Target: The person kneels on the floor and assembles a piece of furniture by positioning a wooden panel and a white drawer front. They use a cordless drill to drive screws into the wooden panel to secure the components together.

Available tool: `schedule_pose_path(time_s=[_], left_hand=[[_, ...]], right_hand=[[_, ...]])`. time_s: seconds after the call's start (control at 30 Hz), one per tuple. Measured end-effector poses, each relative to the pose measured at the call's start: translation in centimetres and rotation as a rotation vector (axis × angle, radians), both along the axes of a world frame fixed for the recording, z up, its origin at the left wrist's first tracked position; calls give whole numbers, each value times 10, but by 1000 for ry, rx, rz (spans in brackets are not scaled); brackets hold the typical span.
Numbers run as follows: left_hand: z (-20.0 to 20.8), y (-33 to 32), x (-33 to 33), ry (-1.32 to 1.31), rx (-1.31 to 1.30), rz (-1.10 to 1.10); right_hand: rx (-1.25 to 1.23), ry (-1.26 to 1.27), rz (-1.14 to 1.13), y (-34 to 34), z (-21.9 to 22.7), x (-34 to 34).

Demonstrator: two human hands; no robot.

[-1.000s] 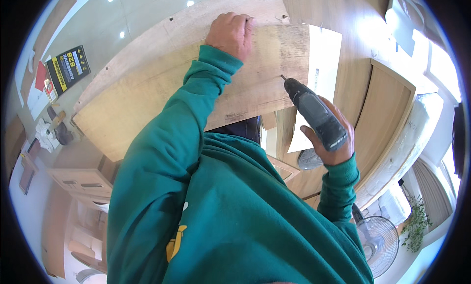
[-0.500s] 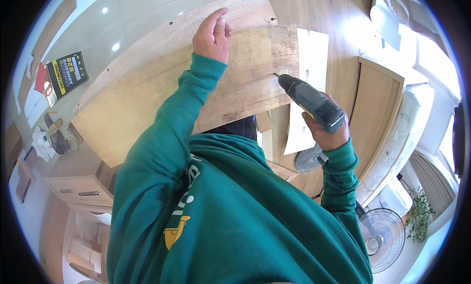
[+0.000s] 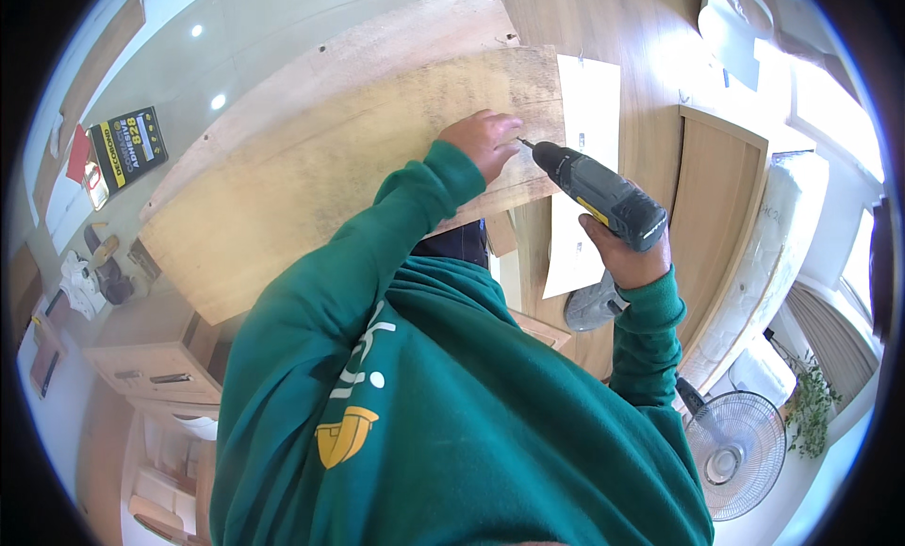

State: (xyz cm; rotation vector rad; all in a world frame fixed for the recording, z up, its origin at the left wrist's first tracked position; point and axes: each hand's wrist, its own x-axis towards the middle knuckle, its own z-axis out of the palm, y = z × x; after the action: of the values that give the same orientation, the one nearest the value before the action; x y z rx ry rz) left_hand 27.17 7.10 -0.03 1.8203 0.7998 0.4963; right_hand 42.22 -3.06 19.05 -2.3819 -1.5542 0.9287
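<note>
My right hand (image 3: pixel 630 261) grips a dark grey cordless drill (image 3: pixel 603 199), which points up and left over the board. A thin bit sticks out of its chuck. My left hand (image 3: pixel 479 142) is at the bit's tip, its fingers drawn together there; whatever they pinch is too small to make out. Beneath both lies a long pale wooden board (image 3: pixel 283 211) with darker stains toward its right end. Behind it is a second pinkish board (image 3: pixel 377 56), which has dark holes along its far edge.
White paper (image 3: pixel 589 112) lies right of the boards, with a wooden cabinet (image 3: pixel 716 197) beyond. At the left stand a black-and-yellow adhesive can (image 3: pixel 132 155) and a drawer unit (image 3: pixel 156 353). A fan (image 3: pixel 731 461) stands at the lower right.
My left hand has come down and right from the far edge of the front board to the drill's tip. The drill has shifted only slightly.
</note>
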Motion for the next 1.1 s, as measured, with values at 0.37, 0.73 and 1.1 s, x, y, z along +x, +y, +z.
schedule_pose_path(time_s=[0.37, 0.73, 1.1], left_hand=[[-27, -1, 22, 108, 541, -193], [22, -17, -86, -361, -1059, 305], [56, -161, -306, -236, -1011, 739]], right_hand=[[204, 255, -490, -92, -8, -13], [60, -137, -480, -290, -220, -74], [-123, -227, -520, -330, -357, -101]])
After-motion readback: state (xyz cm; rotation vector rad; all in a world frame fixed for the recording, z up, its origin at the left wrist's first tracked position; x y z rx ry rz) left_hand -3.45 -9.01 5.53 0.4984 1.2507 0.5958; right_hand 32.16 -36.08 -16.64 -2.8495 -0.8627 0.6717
